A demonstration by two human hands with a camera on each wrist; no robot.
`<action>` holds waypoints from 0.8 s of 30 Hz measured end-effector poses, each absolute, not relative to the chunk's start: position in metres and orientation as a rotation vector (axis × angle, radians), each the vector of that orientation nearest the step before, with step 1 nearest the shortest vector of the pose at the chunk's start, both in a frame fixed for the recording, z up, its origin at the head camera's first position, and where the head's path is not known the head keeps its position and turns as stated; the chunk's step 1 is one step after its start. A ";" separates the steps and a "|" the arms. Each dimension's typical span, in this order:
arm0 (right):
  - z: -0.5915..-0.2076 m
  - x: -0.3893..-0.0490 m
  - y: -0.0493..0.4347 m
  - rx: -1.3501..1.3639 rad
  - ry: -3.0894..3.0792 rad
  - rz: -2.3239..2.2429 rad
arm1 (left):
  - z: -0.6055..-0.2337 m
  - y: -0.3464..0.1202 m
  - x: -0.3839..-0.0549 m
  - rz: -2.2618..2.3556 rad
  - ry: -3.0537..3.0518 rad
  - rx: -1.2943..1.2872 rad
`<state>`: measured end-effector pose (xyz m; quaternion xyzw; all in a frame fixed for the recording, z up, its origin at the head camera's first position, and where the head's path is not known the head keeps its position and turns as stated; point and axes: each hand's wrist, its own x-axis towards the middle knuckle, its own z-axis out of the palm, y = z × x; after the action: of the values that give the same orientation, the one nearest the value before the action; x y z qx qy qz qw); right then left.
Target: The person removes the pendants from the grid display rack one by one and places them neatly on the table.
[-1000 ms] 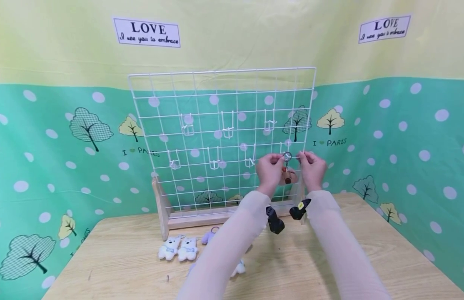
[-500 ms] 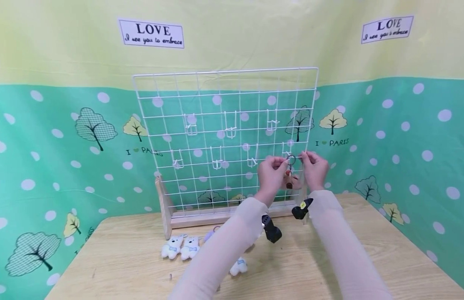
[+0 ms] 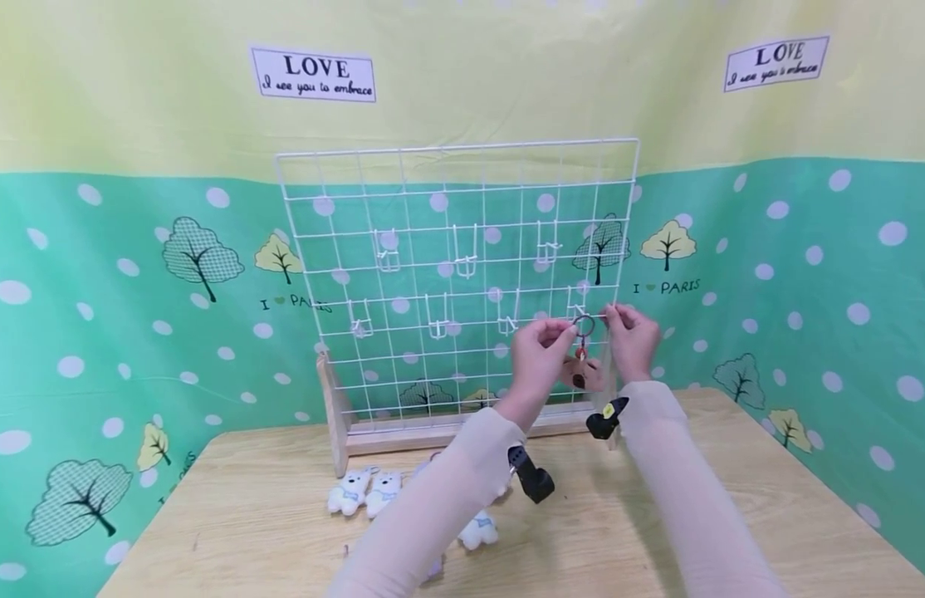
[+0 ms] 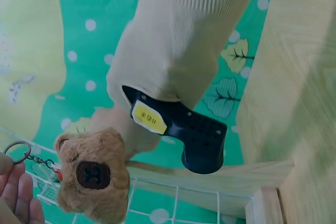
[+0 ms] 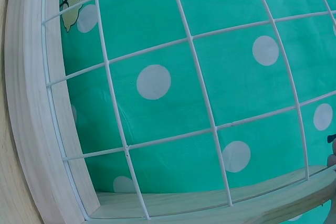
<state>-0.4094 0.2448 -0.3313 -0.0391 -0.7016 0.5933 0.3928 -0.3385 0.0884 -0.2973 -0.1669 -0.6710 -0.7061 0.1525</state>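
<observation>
My left hand (image 3: 539, 357) pinches the metal key ring (image 3: 584, 325) of a brown plush bear keychain (image 4: 93, 174). The bear hangs from its short chain below the ring, just in front of a white hook (image 3: 577, 306) at the right of the wire grid rack (image 3: 455, 148). Whether ring and hook touch cannot be told. My right hand (image 3: 633, 342) has its thumb and fingers curled at the rack's right side wire, apparently gripping it. In the left wrist view the bear partly hides that hand. The right wrist view shows mostly the grid's lower corner.
Several more white hooks (image 3: 464, 264) sit on the grid in two rows. White plush bears (image 3: 348, 492) and purple plush pieces lie on the wooden table (image 3: 231, 498), partly behind my left sleeve. The rack stands on a wooden base (image 3: 398, 440) before a green polka-dot cloth.
My left hand has lowered the ring slightly relative to the hook, and more of the bear shows. My right hand stays at the rack's side. The head view has shifted a little.
</observation>
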 end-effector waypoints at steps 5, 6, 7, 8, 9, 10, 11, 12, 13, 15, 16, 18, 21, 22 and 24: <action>-0.333 -0.410 0.245 -0.086 -1.784 1.508 | -0.300 0.074 -0.325 -2.064 -1.941 -0.484; -0.333 -0.409 0.245 -0.078 -1.781 1.515 | -0.301 0.070 -0.323 -2.066 -1.942 -0.491; -0.333 -0.409 0.245 -0.073 -1.778 1.520 | -0.301 0.066 -0.321 -2.071 -1.950 -0.492; -0.333 -0.408 0.245 -0.065 -1.774 1.527 | -0.302 0.063 -0.319 -2.073 -1.952 -0.500; -0.333 -0.408 0.245 -0.061 -1.771 1.533 | -0.302 0.059 -0.316 -2.074 -1.956 -0.504; -0.332 -0.408 0.245 -0.059 -1.770 1.535 | -0.303 0.055 -0.314 -2.074 -1.959 -0.505; -0.332 -0.407 0.245 -0.057 -1.769 1.536 | -0.304 0.052 -0.313 -2.074 -1.961 -0.509; -0.332 -0.407 0.245 -0.058 -1.773 1.535 | -0.304 0.048 -0.311 -2.076 -1.965 -0.507; -0.332 -0.408 0.245 -0.061 -1.774 1.534 | -0.305 0.044 -0.309 -2.073 -1.971 -0.503; -0.332 -0.408 0.246 -0.072 -1.768 1.552 | -0.306 0.037 -0.305 -2.068 -1.984 -0.499; -0.331 -0.407 0.246 -0.075 -1.769 1.549 | -0.307 0.032 -0.304 -2.067 -1.989 -0.498; -0.331 -0.407 0.246 -0.080 -1.769 1.551 | -0.309 0.023 -0.300 -2.063 -2.007 -0.491; -0.330 -0.406 0.245 -0.079 -1.768 1.552 | -0.313 0.007 -0.294 -2.051 -2.035 -0.481; -0.330 -0.406 0.245 -0.077 -1.778 1.536 | -0.315 0.001 -0.292 -2.047 -2.040 -0.479; -0.329 -0.406 0.244 -0.081 -1.783 1.536 | -0.319 -0.011 -0.289 -2.033 -2.052 -0.473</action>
<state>-0.4058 0.2442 -0.3291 -0.0318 -0.6994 0.6025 0.3832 -0.2885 -0.0109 -0.3186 -0.1607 -0.6971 -0.6905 0.1070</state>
